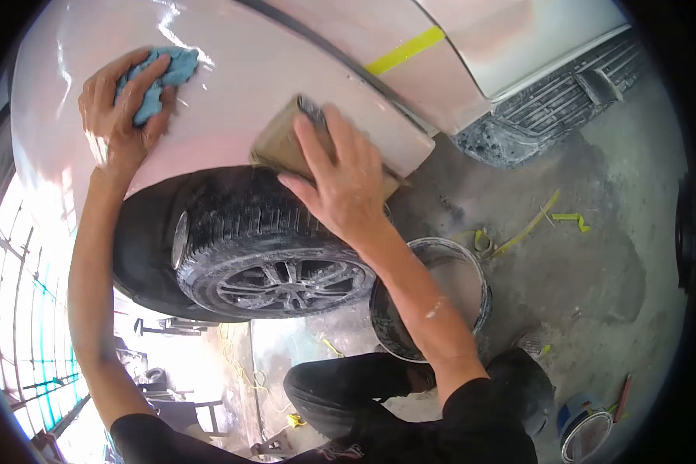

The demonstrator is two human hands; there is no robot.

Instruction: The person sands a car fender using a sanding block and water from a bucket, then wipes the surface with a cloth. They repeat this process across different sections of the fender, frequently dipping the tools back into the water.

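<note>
My left hand (116,112) is closed around a crumpled light blue cloth (179,65), held against the pale pinkish car fender (216,93). Lower on the same panel, just above the wheel arch, my right hand (346,174) presses on a brown sheet of sandpaper (277,141). Its fingers are slightly blurred and grip the sheet, which looks folded over a dark block. The fender looks wet and shiny around the cloth. Directly below sits the dusty tire (236,203) with its spoked wheel (290,284).
A black bucket (485,298) of cloudy water stands under my right forearm. Yellow tape (407,50) crosses the panel gap. Tape scraps (572,220) lie on the wet concrete floor (595,271). A small can (584,429) stands at the lower right.
</note>
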